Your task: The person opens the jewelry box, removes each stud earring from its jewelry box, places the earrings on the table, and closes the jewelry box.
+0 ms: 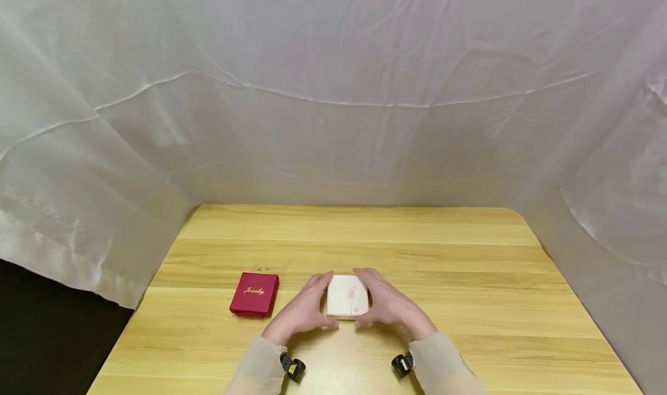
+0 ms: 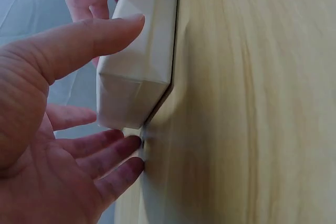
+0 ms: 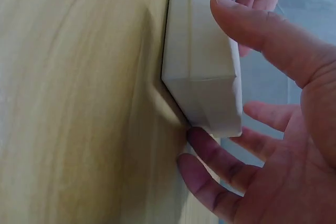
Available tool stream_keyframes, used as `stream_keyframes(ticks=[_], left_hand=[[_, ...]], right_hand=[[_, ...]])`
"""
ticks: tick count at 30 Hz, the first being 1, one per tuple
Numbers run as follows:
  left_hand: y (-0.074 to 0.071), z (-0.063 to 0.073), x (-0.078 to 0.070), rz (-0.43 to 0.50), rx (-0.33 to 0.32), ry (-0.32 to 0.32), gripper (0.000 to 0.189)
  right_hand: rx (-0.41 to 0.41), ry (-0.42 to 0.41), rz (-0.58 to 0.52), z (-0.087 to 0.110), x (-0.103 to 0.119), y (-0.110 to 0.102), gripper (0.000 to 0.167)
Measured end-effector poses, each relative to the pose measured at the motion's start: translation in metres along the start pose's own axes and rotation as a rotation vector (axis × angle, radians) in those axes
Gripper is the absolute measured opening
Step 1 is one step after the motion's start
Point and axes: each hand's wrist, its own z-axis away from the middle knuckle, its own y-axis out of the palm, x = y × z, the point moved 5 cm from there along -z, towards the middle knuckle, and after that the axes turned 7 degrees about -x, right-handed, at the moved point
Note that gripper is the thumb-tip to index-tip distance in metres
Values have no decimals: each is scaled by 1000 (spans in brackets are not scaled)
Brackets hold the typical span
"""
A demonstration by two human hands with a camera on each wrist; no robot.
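A small cream-white square box (image 1: 344, 295) with a pink flower drawn on its lid lies flat on the wooden table, between both hands. On its left side my left hand (image 1: 307, 308) makes a wide C, its thumb along the near side and index fingertip by the far corner. Mirroring it, my right hand (image 1: 388, 305) curves loosely about the right end. The wrist views show each thumb across the box's near side and the other fingers spread relaxed by its end. I cannot tell whether the thumbs touch the box.
A dark red box (image 1: 255, 294) with gold "Jewelry" lettering sits to the left of the hands. Pale cloth (image 1: 365, 140) hangs behind the wooden table (image 1: 458, 267) and along its sides. Each wrist wears a small black camera.
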Motion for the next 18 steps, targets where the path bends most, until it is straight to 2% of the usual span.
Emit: stream_keyframes(ticks=[6, 18], left_hand=[[1, -3, 1, -9, 7, 21, 103], [2, -7, 7, -19, -9, 27, 99]], right_hand=[[2, 1, 34, -4, -1, 2, 100], [-31, 19, 48, -4, -2, 0, 95]])
